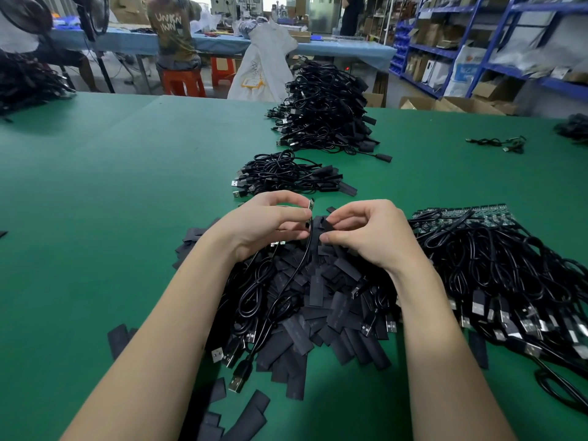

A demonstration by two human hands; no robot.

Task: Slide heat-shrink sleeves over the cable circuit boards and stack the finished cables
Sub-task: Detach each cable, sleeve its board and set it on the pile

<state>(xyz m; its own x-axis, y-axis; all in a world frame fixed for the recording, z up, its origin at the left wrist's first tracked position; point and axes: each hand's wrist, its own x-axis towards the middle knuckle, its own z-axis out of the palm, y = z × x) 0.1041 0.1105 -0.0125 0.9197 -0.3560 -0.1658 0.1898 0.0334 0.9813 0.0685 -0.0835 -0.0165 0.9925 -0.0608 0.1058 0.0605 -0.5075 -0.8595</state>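
Centrally, left hand (267, 227) and right hand (366, 233) pinch a sleeve (319, 232) above the heap (318, 300).

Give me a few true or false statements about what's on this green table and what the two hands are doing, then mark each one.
1. The left hand pinches a small circuit board. True.
2. The right hand rests flat on the table. False: it pinches a black sleeve.
3. Loose sleeves lie heaped under the hands. True.
4. The tallest cable pile sits nearest the person. False: it is the farthest one in the row.
5. Bare green boards show on the right-hand cables. True.
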